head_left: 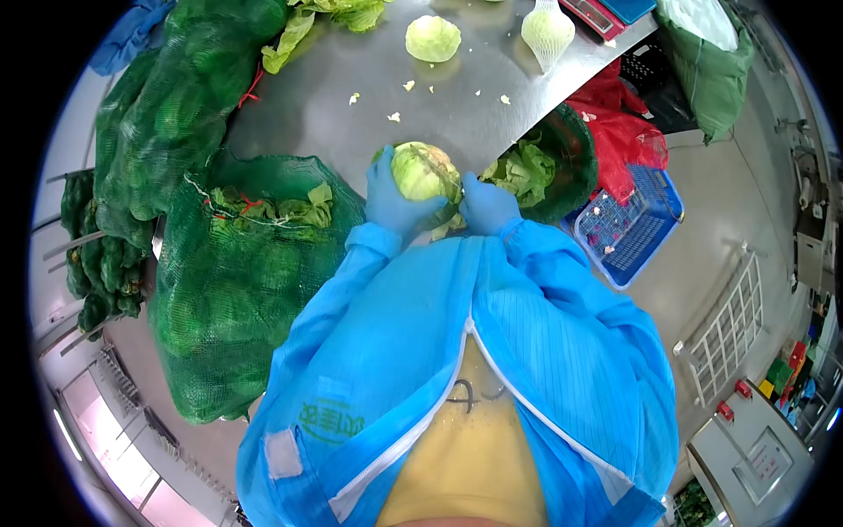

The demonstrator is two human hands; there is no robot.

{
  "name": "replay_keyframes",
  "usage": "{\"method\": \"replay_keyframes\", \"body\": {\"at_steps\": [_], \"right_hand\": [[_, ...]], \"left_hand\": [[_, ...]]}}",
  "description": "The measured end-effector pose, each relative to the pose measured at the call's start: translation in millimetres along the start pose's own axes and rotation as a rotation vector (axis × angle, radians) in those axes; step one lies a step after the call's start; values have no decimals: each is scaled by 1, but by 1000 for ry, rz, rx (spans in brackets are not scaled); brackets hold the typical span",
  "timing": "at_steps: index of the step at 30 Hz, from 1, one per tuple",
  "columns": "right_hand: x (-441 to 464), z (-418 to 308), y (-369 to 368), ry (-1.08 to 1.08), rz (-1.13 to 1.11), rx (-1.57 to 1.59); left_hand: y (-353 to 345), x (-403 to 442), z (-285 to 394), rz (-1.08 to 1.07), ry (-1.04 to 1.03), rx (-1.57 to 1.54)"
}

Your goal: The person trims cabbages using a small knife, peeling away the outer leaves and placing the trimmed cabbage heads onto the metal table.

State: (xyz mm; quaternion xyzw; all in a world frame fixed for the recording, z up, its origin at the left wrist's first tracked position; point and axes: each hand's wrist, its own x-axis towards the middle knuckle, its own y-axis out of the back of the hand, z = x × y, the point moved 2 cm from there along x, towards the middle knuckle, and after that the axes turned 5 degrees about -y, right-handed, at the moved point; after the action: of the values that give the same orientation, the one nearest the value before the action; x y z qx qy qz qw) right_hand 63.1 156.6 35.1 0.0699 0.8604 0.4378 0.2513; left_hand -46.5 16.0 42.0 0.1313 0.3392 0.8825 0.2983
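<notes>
A pale green cabbage (424, 172) with a brownish patch is held at the near edge of the metal table. My left hand (392, 200), in a blue glove, wraps round its left and lower side. On the other side my right hand (488, 207), also gloved in blue, is closed against the cabbage's lower right. What its fingers pinch is hidden. A loose leaf (449, 225) shows below the cabbage, between the two hands. Farther back on the table lies a bare cabbage (433, 39), and a cabbage in white foam netting (547, 33) stands to its right.
Green mesh sacks (228, 307) of cabbages crowd the left. Loose leaves (527, 171) fill a green-lined bin (572, 167) at right. Beyond it are a blue basket (650, 230), a red bag (615, 132) and a green sack (713, 83). Scraps dot the metal table (325, 110); a red scale (593, 16) sits behind.
</notes>
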Motion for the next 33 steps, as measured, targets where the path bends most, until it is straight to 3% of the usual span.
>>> {"method": "replay_keyframes", "body": {"at_steps": [3, 8, 13, 17, 21, 23, 25, 26, 27, 29, 31, 33], "right_hand": [[8, -7, 5, -89, -22, -45], [13, 3, 0, -27, -5, -41], [4, 13, 0, -138, -137, -45], [44, 21, -20, -52, -20, -109], [52, 24, -12, -64, -111, -129], [47, 32, -18, -44, -29, -133], [39, 36, -29, -272, -223, 623], [49, 43, -59, -277, -342, 1159], [46, 34, -53, -275, -349, 1156], [29, 10, -37, -666, -616, 1570], [31, 10, -41, -675, -533, 1569], [30, 13, -30, -391, -315, 1577]], "left_hand": [[0, 2, -1, -7, 10, 28], [-1, 1, 5, -16, -10, 76], [0, 9, 3, -74, 36, 66], [1, 8, 5, -86, 29, 119], [4, 3, 2, -97, 26, 104], [1, 4, -14, -33, 11, -36], [2, 1, -24, -16, -23, -87], [3, -1, -27, -3, -62, -135], [2, -4, -30, 2, -57, -133], [2, -11, -33, 80, -122, -207], [-4, -15, -18, 117, -101, -387], [-8, -10, -14, 150, -84, -570]]}}
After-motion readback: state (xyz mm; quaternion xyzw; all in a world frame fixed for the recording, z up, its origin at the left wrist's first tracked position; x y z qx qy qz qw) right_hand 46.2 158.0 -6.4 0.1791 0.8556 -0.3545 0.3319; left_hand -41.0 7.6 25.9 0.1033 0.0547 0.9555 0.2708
